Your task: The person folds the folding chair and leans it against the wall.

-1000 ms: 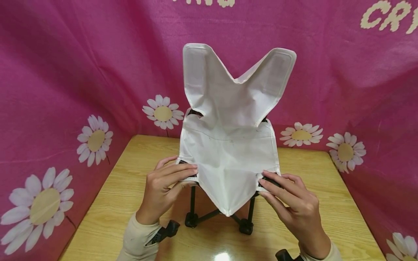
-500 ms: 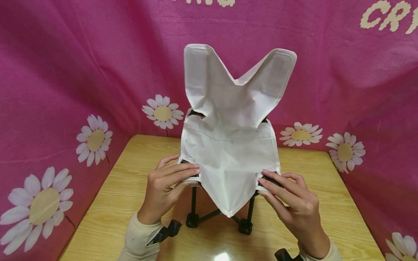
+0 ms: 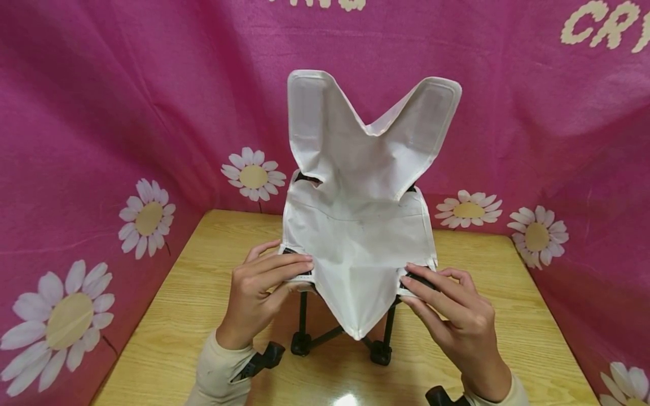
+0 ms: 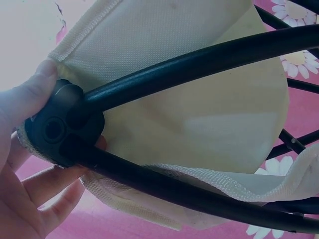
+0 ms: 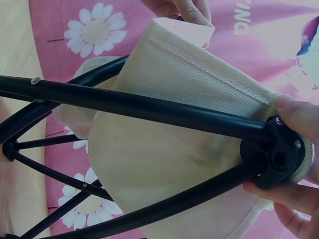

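A small folding chair with a white fabric seat (image 3: 355, 225) and black tube legs (image 3: 303, 316) stands upright in the middle of the head view. My left hand (image 3: 256, 290) grips the seat's near left corner, fingers over the fabric pocket and thumb beneath. At the near right corner, my right hand (image 3: 457, 316) holds the seat the same way. In the left wrist view, thumb and fingers wrap a black plastic corner joint (image 4: 65, 124) under the fabric. A matching joint (image 5: 274, 154) sits between thumb and fingers in the right wrist view. Two fabric flaps (image 3: 307, 110) rise at the back.
The chair stands on a wooden table (image 3: 167, 316). Pink cloth (image 3: 218, 84) printed with daisies surrounds the table at the back and both sides. Dark wrist-worn devices (image 3: 259, 361) stick out near both sleeves.
The left hand and the seat's left corner have shifted slightly to the right, and the back flaps sit a touch lower. Both hands keep their grip; the right hand has hardly moved.
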Action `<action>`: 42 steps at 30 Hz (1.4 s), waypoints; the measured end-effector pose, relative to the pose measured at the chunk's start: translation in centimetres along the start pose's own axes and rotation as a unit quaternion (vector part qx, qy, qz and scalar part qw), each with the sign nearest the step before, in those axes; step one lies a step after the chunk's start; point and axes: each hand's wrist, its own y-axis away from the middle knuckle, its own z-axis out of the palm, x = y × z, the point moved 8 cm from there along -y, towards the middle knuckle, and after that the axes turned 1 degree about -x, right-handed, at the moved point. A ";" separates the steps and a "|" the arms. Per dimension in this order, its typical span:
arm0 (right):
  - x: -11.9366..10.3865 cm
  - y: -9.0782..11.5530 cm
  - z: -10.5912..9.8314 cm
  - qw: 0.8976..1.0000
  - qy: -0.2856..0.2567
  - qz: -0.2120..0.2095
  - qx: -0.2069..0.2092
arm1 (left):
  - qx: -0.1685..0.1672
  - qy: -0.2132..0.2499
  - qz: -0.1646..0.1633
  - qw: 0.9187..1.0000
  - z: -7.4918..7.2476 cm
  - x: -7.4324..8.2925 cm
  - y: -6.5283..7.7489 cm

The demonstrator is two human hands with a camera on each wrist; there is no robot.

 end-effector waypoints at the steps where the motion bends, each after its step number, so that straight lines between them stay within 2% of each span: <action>1: 0.0 0.0 0.0 1.000 0.000 0.000 0.001 | 0.000 0.000 0.001 1.000 0.0 0.0 0.0; 20: -0.1 -0.1 0.2 1.000 0.001 -0.002 0.004 | 0.004 -0.002 0.000 1.000 0.3 0.3 -0.3; 29: -0.6 -0.5 0.3 1.000 -0.004 -0.017 0.018 | 0.011 -0.006 0.010 1.000 0.3 0.5 -0.5; 42: -0.7 -0.7 0.3 1.000 -0.002 -0.017 0.018 | 0.013 -0.012 0.018 1.000 0.6 0.8 -0.9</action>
